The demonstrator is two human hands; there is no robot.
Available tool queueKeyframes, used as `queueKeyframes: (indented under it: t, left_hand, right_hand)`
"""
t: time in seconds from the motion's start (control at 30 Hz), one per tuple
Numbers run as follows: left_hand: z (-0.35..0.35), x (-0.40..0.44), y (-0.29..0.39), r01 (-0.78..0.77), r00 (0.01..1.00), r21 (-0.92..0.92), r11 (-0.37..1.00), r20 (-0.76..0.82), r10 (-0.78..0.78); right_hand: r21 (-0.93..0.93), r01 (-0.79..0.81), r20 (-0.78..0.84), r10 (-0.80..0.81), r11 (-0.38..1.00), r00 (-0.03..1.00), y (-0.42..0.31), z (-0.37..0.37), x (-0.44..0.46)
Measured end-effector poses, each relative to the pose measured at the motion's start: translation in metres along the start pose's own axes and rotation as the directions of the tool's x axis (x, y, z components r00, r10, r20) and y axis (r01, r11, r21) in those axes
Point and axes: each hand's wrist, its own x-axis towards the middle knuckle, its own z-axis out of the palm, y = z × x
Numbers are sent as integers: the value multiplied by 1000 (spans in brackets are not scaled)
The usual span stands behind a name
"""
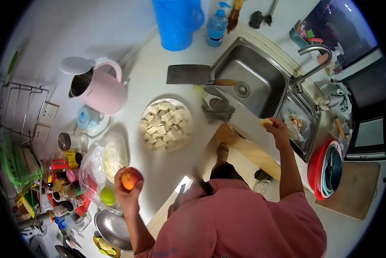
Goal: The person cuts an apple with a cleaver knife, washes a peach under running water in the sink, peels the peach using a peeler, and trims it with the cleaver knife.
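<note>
My left hand (129,198) is closed around a red and orange fruit, which looks like a peach (131,178), above the left counter. Beside that hand lie a pale cabbage in clear wrap (114,157) and a green fruit (108,195). My right hand (279,132) pinches a small pale yellow piece (266,123) by the near edge of the sink (257,69); its kind is unclear. White tofu cubes (167,124) fill a round plate (146,142) between the hands. A cleaver (188,75) lies behind the plate, its wooden handle reaching over the sink.
A peeler (208,97) rests on a grey cloth (218,112). Around the counter stand a pink kettle (102,92) with its lid up, a blue bucket (175,26), a soap bottle (217,28), a metal bowl (112,228) and stacked basins (315,172). A bag of scraps (296,122) sits in the smaller sink.
</note>
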Motion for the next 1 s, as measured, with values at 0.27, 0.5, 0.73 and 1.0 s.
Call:
queueKeyframes:
  t: [0.27,0.5,0.73,1.0]
  left_hand:
    - [166,-3,19,226,933,-146,963,318,-170]
    - [274,3,22,356,904,-292,888,348,-248]
    - [334,1,7,361,916,-364,858,313,-252]
    - [352,-5,20,298,947,-381,875,234,-221]
  right_hand:
    - [137,-42,107,28,990,994,6,-29,-9]
    - [75,127,244,-141,989,959,-30,-89,-19]
    - [217,588,464,-612,779,641,-133,-124,10]
    - [882,304,314,-930,360,190,-206,-97,26]
